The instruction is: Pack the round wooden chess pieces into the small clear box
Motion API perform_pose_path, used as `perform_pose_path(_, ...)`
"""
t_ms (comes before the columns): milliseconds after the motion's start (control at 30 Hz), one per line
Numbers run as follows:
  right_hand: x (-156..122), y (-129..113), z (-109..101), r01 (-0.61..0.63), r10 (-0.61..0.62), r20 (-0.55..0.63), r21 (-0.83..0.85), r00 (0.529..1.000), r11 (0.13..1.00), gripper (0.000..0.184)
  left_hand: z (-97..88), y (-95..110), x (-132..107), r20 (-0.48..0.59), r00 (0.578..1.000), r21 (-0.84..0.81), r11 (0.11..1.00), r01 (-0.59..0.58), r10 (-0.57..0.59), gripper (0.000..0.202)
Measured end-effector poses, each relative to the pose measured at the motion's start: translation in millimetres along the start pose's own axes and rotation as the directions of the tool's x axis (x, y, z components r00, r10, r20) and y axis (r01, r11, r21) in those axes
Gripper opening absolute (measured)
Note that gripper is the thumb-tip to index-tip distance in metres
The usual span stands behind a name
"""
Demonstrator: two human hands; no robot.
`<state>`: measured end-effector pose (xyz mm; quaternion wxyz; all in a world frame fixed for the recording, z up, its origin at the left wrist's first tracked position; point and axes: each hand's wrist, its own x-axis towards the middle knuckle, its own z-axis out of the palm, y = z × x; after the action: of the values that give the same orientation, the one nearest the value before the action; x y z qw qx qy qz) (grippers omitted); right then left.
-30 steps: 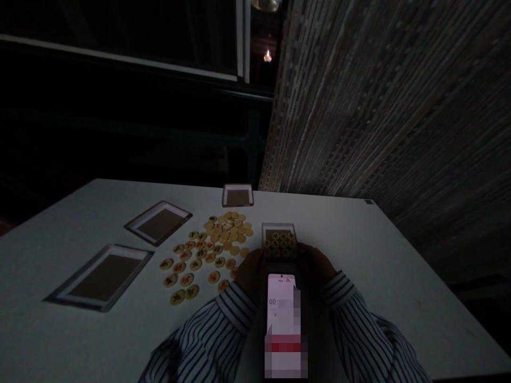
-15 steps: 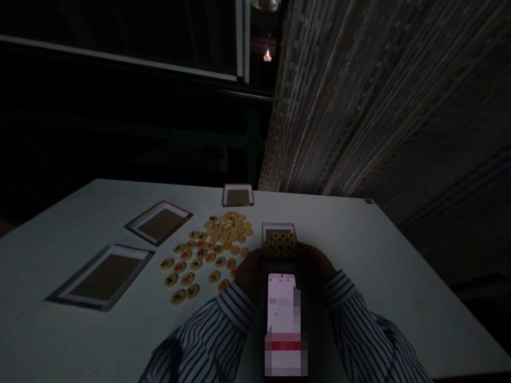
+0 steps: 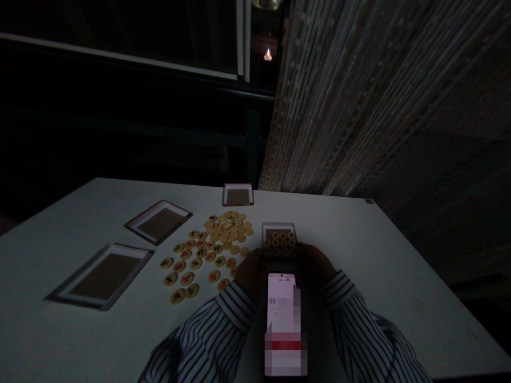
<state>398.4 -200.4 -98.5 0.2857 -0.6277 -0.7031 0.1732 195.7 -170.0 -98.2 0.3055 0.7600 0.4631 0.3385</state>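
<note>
A lit phone (image 3: 282, 319) stands upright in front of me and hides much of both hands. My left hand (image 3: 249, 271) and my right hand (image 3: 319, 266) rest on the white table (image 3: 80, 340) just behind the phone, at the near edge of a small tray (image 3: 278, 232) that holds several round yellow game pieces. Their fingers are lost in the dark behind the phone. To the left of my left hand, many more yellow pieces (image 3: 211, 250) with red and black marks lie spread and heaped on the table.
Three more brown trays with white rims lie on the table: a large one (image 3: 99, 276) at the left, one (image 3: 158, 222) behind it, a small one (image 3: 238, 196) at the far edge. A woven blind (image 3: 379, 106) hangs at the right. The room is dark.
</note>
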Motion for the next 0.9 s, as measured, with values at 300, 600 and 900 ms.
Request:
perform_pose_path(300,-1.6,-3.6,-1.1,-0.027,0.026,-0.026,-0.041,0.999,0.999,0.035,-1.4,3.7,-0.1,0.009,1.0,-0.005,1.0,0.018,-0.017,0.031)
perform_pose_path(600,-1.4,2.8,2.2,-0.021,0.019,-0.047,-0.051,0.999,0.998,0.034,-0.8,2.8,0.3,-0.008,1.0,0.034,0.999,0.017,-0.017,0.03)
perform_pose_path(900,-6.3,3.5,1.5,-0.097,0.089,-0.119,-0.06,0.989,0.994,0.036,-2.9,5.3,2.3,-0.017,0.999,0.046,0.999,-0.03,0.031,0.027)
